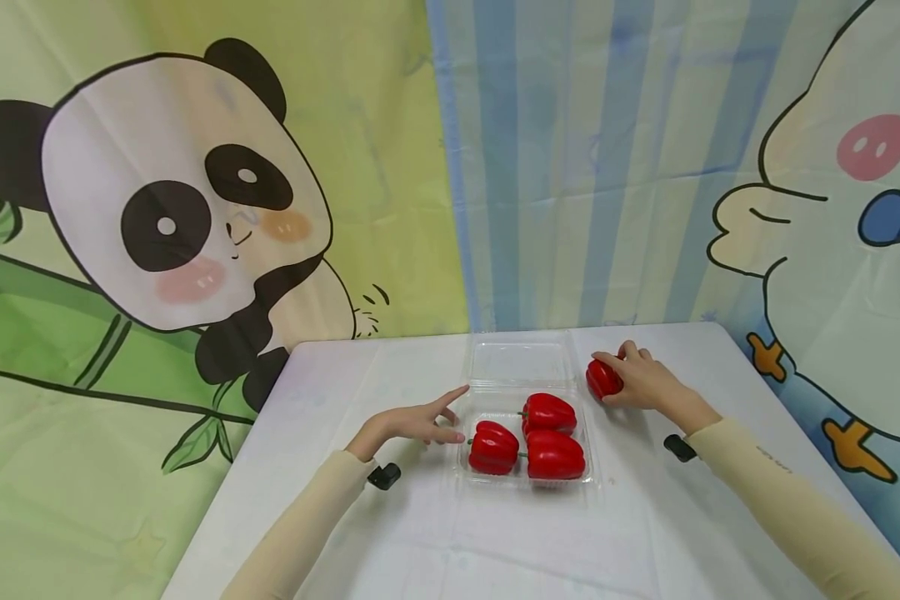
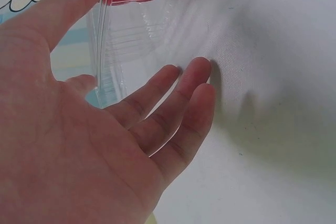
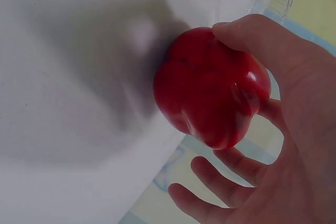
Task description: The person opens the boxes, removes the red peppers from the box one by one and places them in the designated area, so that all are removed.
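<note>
My right hand (image 1: 642, 383) grips a red bell pepper (image 1: 603, 379) to the right of the container; in the right wrist view its thumb and fingers sit around the smooth pepper (image 3: 210, 90). Beside the left wall of a clear plastic clamshell container (image 1: 463, 462), my left hand (image 1: 420, 421) has its fingers spread and nothing in them. The left wrist view shows its thumb at the container's rim (image 2: 100, 35) and the other fingers close over the table. Three more red bell peppers lie inside, one at the left (image 1: 493, 448), one at the back (image 1: 549, 412) and one in front (image 1: 555, 456).
The container's clear lid (image 1: 521, 364) lies folded open toward the back of the white table (image 1: 420, 533). Behind the table hangs a cloth backdrop (image 1: 390, 208) with a panda and another cartoon animal. A small black device (image 1: 384, 477) is at the left wrist, another (image 1: 679, 448) at the right.
</note>
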`<state>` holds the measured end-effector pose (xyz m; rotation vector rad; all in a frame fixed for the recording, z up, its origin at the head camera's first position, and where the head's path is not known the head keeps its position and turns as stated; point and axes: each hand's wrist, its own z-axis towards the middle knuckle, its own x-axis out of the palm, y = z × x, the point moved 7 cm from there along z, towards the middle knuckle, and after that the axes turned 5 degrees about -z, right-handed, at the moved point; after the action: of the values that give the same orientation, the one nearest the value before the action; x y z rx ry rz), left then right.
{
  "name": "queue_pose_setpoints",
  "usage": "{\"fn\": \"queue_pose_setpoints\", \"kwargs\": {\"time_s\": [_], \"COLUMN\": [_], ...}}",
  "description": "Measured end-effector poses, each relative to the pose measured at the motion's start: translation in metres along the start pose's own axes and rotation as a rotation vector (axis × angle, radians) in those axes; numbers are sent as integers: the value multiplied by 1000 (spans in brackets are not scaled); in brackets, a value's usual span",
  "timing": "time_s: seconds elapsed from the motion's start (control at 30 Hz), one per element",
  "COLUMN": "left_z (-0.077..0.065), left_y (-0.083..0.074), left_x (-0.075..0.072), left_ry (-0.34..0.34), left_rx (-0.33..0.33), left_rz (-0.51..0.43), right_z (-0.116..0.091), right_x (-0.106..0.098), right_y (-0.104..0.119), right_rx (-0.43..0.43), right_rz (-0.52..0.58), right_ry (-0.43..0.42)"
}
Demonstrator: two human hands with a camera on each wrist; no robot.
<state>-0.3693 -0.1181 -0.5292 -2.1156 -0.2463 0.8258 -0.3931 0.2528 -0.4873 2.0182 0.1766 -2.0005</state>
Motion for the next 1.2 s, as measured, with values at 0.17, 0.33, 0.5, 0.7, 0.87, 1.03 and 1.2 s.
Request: {"fn": "queue_pose_setpoints", "kwargs": {"time_s": [0.17,0.33,0.5,0.7,0.87,1.03,1.2], "left_z": [-2,0,-1,-2,-2,-1,1], "left_y": [-2,-2,-3,-4,-3,-2,1], "left_x": [1,1,0,1,1,0,0], "left_ry": [-2,-4,-9,-6,-10,-7,-2], "left_rx": [3,1,-1,2,-3,-11,-8], "left_rz": [6,8,8,5,1,-4,-6], "right_z": [0,-2,-4,-7,-7,-7,-8], "right_x": [4,4,4,3,3,5,5], "right_y": [-1,-2,-4,-5,-6,-7,-6], "right_rx": [1,11,27,38,37,34,30], "right_rz": [-9,-4,-4,-12,-15,-16,-7], "right_ry": [8,10,2,-9,-9,0,6]}}
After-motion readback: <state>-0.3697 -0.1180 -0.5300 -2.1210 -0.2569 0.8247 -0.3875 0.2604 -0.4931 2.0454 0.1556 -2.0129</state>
